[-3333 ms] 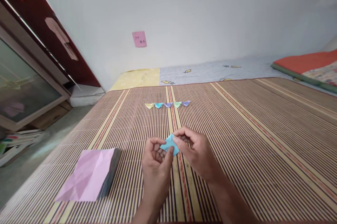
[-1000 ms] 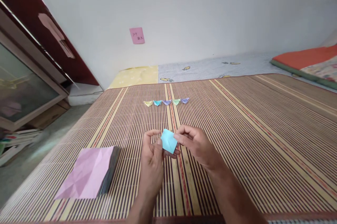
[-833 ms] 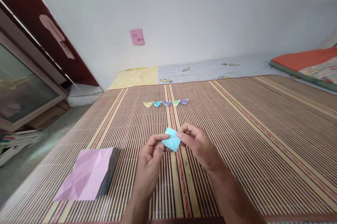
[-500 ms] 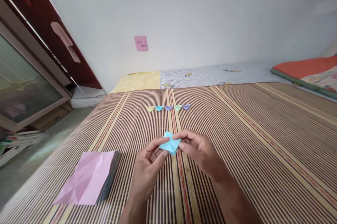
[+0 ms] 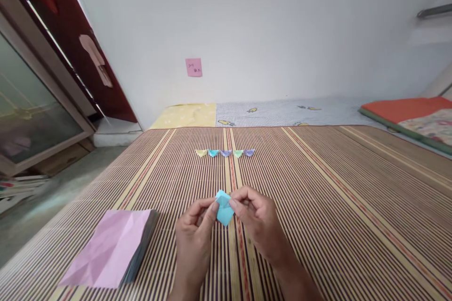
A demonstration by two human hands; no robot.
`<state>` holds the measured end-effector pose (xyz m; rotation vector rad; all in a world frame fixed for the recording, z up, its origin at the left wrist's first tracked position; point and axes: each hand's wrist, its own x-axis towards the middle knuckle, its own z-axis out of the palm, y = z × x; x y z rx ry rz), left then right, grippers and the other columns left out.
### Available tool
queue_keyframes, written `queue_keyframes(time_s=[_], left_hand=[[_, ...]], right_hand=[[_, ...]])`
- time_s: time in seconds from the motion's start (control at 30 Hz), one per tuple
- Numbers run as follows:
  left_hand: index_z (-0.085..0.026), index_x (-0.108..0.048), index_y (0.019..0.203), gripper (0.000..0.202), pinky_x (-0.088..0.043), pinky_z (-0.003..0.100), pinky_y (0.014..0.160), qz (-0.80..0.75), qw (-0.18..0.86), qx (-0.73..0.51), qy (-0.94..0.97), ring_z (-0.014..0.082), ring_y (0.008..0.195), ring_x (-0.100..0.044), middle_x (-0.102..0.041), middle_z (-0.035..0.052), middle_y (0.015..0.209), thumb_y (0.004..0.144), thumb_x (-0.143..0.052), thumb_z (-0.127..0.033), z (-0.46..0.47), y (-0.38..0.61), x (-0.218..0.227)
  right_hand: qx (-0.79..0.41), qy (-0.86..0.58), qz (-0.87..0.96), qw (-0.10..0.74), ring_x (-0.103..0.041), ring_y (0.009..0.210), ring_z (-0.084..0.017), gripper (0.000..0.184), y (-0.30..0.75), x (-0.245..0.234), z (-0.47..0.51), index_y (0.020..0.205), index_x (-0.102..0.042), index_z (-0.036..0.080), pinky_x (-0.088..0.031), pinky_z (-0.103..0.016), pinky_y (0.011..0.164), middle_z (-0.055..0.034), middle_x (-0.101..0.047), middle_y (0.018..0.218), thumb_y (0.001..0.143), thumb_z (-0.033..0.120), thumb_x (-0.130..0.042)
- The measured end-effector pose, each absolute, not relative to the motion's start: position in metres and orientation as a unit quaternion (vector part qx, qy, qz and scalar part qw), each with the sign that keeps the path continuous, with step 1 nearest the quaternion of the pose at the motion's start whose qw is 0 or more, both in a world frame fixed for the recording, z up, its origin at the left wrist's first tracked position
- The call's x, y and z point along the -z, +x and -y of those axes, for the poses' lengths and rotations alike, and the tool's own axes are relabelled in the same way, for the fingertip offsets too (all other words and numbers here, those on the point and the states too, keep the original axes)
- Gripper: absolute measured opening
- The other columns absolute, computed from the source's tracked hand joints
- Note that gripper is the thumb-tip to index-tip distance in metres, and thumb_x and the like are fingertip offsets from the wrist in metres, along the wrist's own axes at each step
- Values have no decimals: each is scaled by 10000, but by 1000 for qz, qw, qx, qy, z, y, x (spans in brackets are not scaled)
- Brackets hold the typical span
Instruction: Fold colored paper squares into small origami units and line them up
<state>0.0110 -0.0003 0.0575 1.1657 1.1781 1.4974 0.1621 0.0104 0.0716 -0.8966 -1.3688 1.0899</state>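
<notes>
A small folded piece of light blue paper (image 5: 223, 209) is held just above a striped bamboo mat (image 5: 318, 188). My left hand (image 5: 195, 239) pinches its left side with thumb and forefinger. My right hand (image 5: 254, 222) pinches its right side, fingers curled. A stack of square papers with a creased pink sheet on top (image 5: 109, 248) lies on the mat to the left of my left hand. Farther off, a row of several small folded paper pieces (image 5: 225, 152) in yellow, blue, purple and green lies across the mat.
A white wall carries a pink sticky note (image 5: 194, 67). Yellow and checked bedding (image 5: 268, 111) lies beyond the mat, with an orange cushion (image 5: 406, 107) at the right. A dark red cabinet with a glass front (image 5: 38, 103) stands at the left, above the floor.
Both hands have turned and refolded the blue paper; it now looks narrower and points downward. The view has tilted up a little, so hands and mat sit lower in the picture.
</notes>
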Motion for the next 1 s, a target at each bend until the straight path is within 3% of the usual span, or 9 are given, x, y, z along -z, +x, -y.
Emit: queue_keyframes(time_s=[0.13, 0.3, 0.4, 0.5, 0.63, 0.77, 0.9, 1.0], left_hand=[[-198, -749, 873, 176, -527, 247, 664, -496, 410, -614, 458, 163, 723, -649, -725, 10, 780, 834, -773, -367, 2, 17, -57], [-180, -699, 827, 208, -530, 254, 676, -470, 474, -617, 417, 162, 724, -650, -707, 14, 771, 789, -810, -353, -2, 16, -52], [-186, -701, 962, 293, -523, 252, 662, -451, 511, -609, 405, 158, 720, -647, -694, 3, 762, 752, -841, -336, -5, 12, -52], [-177, -733, 1033, 349, -506, 255, 664, -435, 564, -543, 444, 160, 721, -642, -692, 8, 755, 748, -841, -347, -7, 4, -58], [-164, -768, 896, 240, -477, 259, 669, -395, 623, -450, 502, 156, 717, -623, -713, 43, 783, 796, -787, -382, -7, -3, -67], [-175, -745, 827, 214, -415, 235, 587, -422, 595, -447, 518, 125, 606, -532, -634, -7, 658, 762, -816, -365, -6, -1, -67], [-173, -726, 732, 199, -411, 248, 576, -465, 542, -457, 530, 139, 599, -533, -635, 7, 643, 778, -794, -354, -5, 4, -64], [-173, -713, 706, 223, -422, 249, 569, -465, 535, -483, 515, 137, 588, -533, -630, 4, 639, 789, -782, -368, -6, 6, -63]], right_hand=[[-424, -421, 586, 548, -563, 666, -155, 214, 156, -67, -10, 762, -580, 199, -467, -273, 608, -3, -598, 736, 926, 331, -621], [-374, -454, 621, 518, -483, 573, -134, 216, 158, -63, -11, 731, -541, 209, -386, -259, 530, 24, -536, 669, 910, 313, -602], [-371, -444, 653, 488, -489, 595, -133, 189, 165, -62, -12, 733, -543, 209, -386, -255, 550, 30, -530, 668, 898, 276, -607], [-404, -418, 684, 441, -463, 601, -127, 187, 176, -64, -12, 733, -539, 211, -368, -247, 545, 38, -502, 666, 893, 258, -622], [-449, -389, 696, 404, -428, 604, -123, 225, 187, -68, -13, 723, -533, 209, -346, -245, 534, 37, -490, 681, 892, 302, -649], [-455, -393, 696, 393, -413, 583, -116, 218, 190, -68, -14, 723, -560, 203, -336, -240, 516, 44, -474, 661, 882, 299, -673], [-448, -414, 671, 421, -507, 642, -134, 106, 189, -66, -16, 860, -630, 205, -399, -244, 566, 31, -544, 710, 914, 295, -648], [-428, -417, 679, 427, -485, 619, -131, 195, 187, -67, -16, 825, -626, 202, -376, -249, 558, 36, -516, 684, 955, 346, -611]])
